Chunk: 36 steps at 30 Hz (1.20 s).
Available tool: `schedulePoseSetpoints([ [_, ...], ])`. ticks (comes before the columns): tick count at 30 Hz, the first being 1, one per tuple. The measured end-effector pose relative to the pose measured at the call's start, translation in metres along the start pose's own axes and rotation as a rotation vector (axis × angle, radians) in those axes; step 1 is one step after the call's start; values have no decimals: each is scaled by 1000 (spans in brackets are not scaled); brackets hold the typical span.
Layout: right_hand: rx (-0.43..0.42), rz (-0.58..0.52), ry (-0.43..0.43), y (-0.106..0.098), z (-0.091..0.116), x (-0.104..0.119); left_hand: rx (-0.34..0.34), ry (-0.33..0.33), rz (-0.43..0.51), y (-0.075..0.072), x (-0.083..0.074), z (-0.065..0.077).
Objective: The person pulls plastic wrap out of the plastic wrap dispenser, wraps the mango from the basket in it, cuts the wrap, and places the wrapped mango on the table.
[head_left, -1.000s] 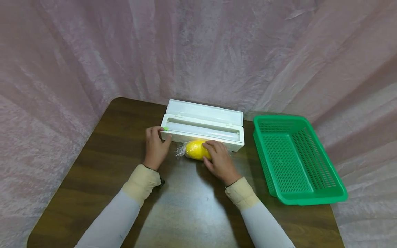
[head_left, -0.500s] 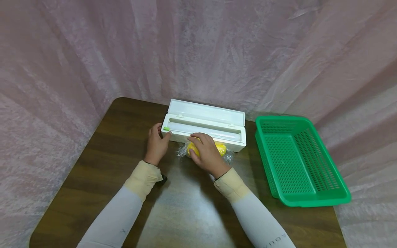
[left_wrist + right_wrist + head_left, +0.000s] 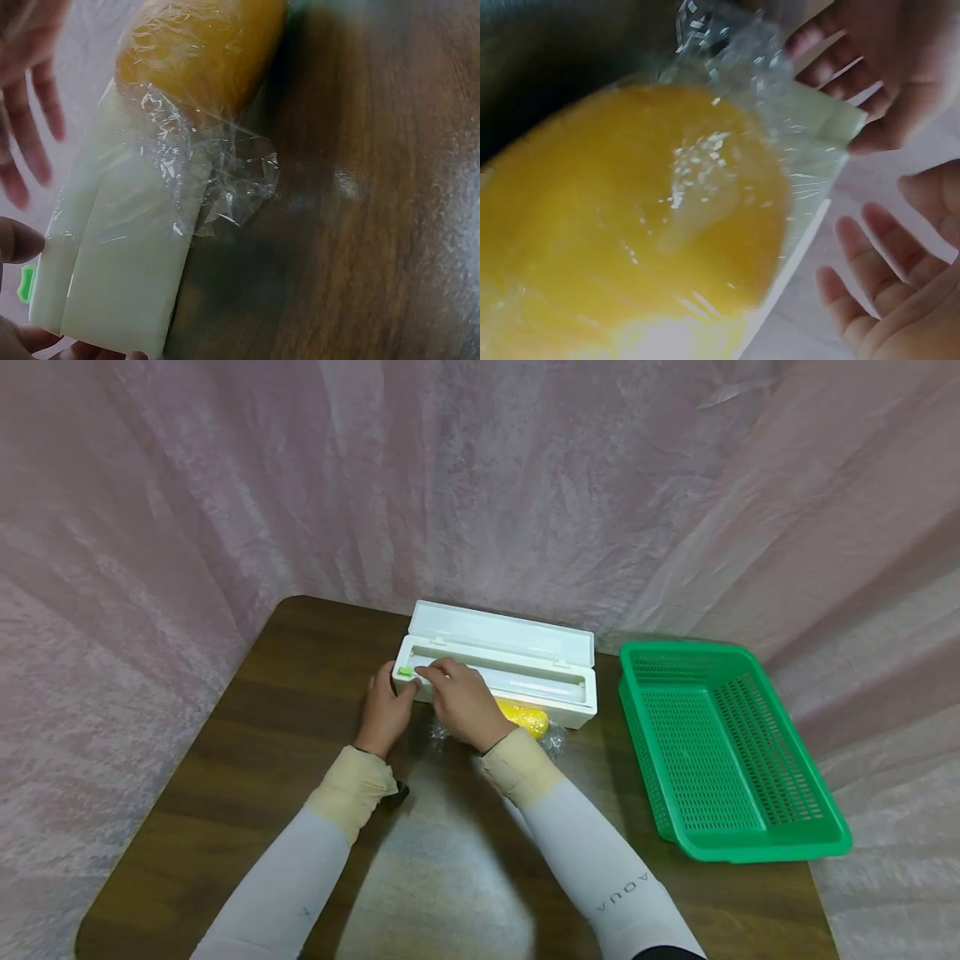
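A long white cling film dispenser [image 3: 517, 696] lies with its lid [image 3: 502, 631] raised and a film roll [image 3: 517, 681] inside. At its left end is a small green slide cutter [image 3: 406, 672]. My left hand [image 3: 384, 714] grips that end, with thumb and fingers around the corner. Over the dispenser's front edge hovers my right hand [image 3: 465, 703], fingertips close to the cutter; its fingers [image 3: 862, 266] look loosely extended and hold nothing. Against the dispenser's front rests a smooth yellow oval thing [image 3: 630, 217], like a fruit, wrapped in clear film [image 3: 225, 176] and partly hidden by my right hand.
A green perforated plastic basket [image 3: 660, 793] stands on the right of the dark wooden table [image 3: 247, 718]. Pinkish curtains [image 3: 517, 485] hang just behind the table's back edge, close to the raised lid.
My right hand has moved left from the wrapped yellow thing, across it, to above the dispenser near the green cutter. The left hand has stayed at the dispenser's left end.
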State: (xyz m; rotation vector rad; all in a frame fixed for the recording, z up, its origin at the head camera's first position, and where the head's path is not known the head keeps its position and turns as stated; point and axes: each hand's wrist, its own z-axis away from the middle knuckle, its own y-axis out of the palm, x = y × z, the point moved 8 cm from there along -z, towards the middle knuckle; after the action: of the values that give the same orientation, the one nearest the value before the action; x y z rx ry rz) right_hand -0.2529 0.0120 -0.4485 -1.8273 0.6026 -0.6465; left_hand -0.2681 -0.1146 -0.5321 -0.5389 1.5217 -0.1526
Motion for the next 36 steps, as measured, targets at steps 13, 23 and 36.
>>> schedulePoseSetpoints([
  [13, 133, 111, -17, 21, -11, 1, 4, -66, 15, 1, 0, -1],
  [23, 105, 174, -27, 20, -13, 1, 12, -43, 63, 3, -2, -2],
  [36, 173, 253, 22, 27, -17, 2, 13, -51, 151, 6, 2, -2],
])
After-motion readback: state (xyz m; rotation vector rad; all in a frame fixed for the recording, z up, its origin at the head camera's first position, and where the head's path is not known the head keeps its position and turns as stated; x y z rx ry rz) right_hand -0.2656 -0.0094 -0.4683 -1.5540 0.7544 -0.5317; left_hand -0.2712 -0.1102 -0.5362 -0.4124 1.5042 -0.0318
